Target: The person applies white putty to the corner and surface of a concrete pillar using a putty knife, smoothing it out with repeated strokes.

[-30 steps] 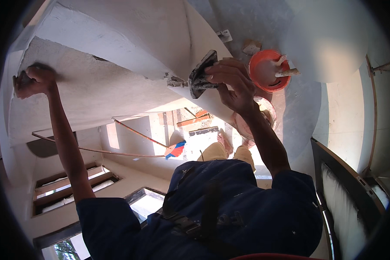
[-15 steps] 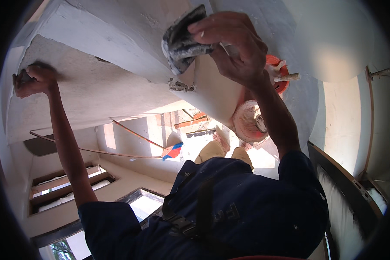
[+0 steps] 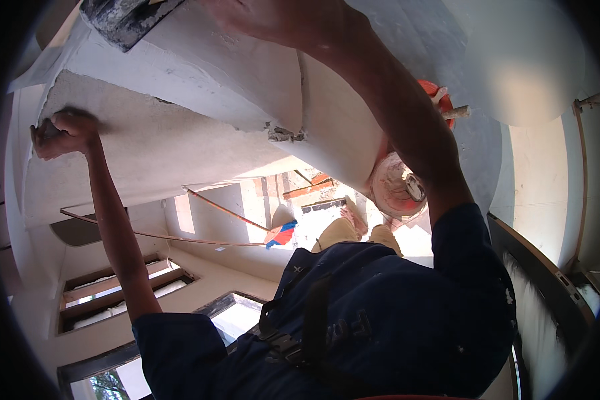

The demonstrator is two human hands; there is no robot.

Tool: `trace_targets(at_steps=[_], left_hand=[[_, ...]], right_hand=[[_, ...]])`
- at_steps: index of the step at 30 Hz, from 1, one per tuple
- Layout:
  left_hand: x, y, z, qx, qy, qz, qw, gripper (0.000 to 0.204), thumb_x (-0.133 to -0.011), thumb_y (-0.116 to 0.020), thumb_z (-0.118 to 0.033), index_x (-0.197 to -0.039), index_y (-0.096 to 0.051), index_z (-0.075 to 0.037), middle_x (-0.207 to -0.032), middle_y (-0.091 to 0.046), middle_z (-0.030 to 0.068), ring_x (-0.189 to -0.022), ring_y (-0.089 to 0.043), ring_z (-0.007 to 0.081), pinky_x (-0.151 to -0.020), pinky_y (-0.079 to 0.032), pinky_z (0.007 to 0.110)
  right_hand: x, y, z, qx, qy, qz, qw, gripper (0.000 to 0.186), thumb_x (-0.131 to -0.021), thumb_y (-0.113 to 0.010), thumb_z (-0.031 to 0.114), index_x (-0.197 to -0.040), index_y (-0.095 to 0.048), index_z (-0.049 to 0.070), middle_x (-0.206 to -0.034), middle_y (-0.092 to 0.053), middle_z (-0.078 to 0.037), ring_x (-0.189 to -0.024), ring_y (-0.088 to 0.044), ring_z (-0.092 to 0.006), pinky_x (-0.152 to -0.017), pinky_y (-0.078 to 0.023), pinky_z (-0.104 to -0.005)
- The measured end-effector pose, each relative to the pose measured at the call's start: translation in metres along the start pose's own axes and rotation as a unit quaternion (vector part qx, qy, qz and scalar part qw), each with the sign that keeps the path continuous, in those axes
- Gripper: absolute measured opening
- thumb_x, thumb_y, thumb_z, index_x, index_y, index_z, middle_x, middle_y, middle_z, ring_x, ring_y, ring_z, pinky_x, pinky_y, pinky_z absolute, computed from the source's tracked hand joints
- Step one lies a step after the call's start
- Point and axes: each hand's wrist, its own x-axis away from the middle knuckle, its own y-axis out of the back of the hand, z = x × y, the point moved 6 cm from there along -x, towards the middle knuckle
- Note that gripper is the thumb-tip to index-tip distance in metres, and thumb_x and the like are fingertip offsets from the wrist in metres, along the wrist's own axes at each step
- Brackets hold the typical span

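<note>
My right hand (image 3: pixel 273 19) is raised at the top edge of the view, its fingertips partly cut off. Beside those fingers is a dark, plaster-smeared scraper (image 3: pixel 128 24), held over the corner of a pale plastered beam (image 3: pixel 180 70). Further left, my left hand (image 3: pixel 67 135) is closed at the outer edge of the rough beige underside (image 3: pixel 133 143) of the beam. A small grey object shows between its fingers, too hidden to name.
Below my right arm stands a plaster-smeared bucket (image 3: pixel 395 190); a red container (image 3: pixel 440 100) with a stick handle is behind the forearm. A blue-and-red broom (image 3: pixel 281 235) and wooden pieces (image 3: pixel 310 190) lie lower down. Window frames (image 3: pixel 230 317) are at lower left.
My right hand has swung up and to the left, carrying the scraper along the beam toward its left end. My left hand stays at the same edge; the whole view has shifted slightly.
</note>
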Motion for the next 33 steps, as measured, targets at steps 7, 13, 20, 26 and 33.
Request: trace_targets(at_steps=[7,13,20,26,33], left_hand=[[-0.004,0.006,0.001,0.014,0.062,-0.022,0.998,0.052,-0.086,-0.055,-0.036,-0.112,-0.043,0.006,-0.12,-0.044,0.022,-0.116,-0.039,0.0337,-0.107,-0.028,0.055],[0.01,-0.009,0.003,0.001,0.055,-0.01,0.998,0.052,-0.085,-0.055,-0.037,-0.112,-0.042,0.005,-0.119,-0.045,0.0201,-0.117,-0.04,0.0341,-0.106,-0.028,0.055],[0.011,-0.018,-0.007,0.012,0.016,-0.03,0.999,0.05,-0.09,-0.054,-0.042,-0.11,-0.043,0.002,-0.116,-0.048,0.0158,-0.124,-0.046,0.0354,-0.105,-0.028,0.054],[0.012,-0.02,-0.007,0.007,0.02,-0.025,0.999,0.052,-0.092,-0.053,-0.046,-0.11,-0.044,0.002,-0.116,-0.048,0.0164,-0.122,-0.046,0.036,-0.105,-0.028,0.056],[0.004,0.004,-0.014,-0.025,0.01,-0.015,1.0,0.042,-0.091,-0.054,-0.037,-0.108,-0.044,0.0,-0.119,-0.053,0.016,-0.127,-0.048,0.0377,-0.104,-0.028,0.055]], right_hand=[[0.105,0.058,0.065,-0.046,-0.166,0.283,0.943,0.044,-0.073,-0.083,0.001,-0.112,-0.07,0.017,-0.115,-0.071,0.003,-0.107,-0.064,-0.022,-0.092,-0.054,-0.0385],[0.152,0.079,0.078,0.001,-0.109,0.311,0.944,0.038,-0.078,-0.08,0.006,-0.112,-0.07,0.018,-0.118,-0.07,0.003,-0.106,-0.063,-0.0205,-0.092,-0.054,-0.0373],[0.03,0.004,0.019,0.183,0.072,0.086,0.977,0.03,-0.079,-0.079,0.015,-0.107,-0.072,0.024,-0.106,-0.071,0.009,-0.1,-0.064,-0.0107,-0.089,-0.054,-0.0296],[0.009,0.008,-0.001,-0.074,-0.149,0.224,0.96,0.034,-0.08,-0.077,0.003,-0.109,-0.069,0.018,-0.104,-0.071,0.003,-0.099,-0.064,-0.017,-0.091,-0.054,-0.0351],[0.122,0.073,0.072,-0.028,-0.159,0.396,0.904,0.043,-0.077,-0.078,-0.004,-0.113,-0.069,0.018,-0.118,-0.071,0.003,-0.108,-0.064,-0.0207,-0.095,-0.053,-0.0393]])
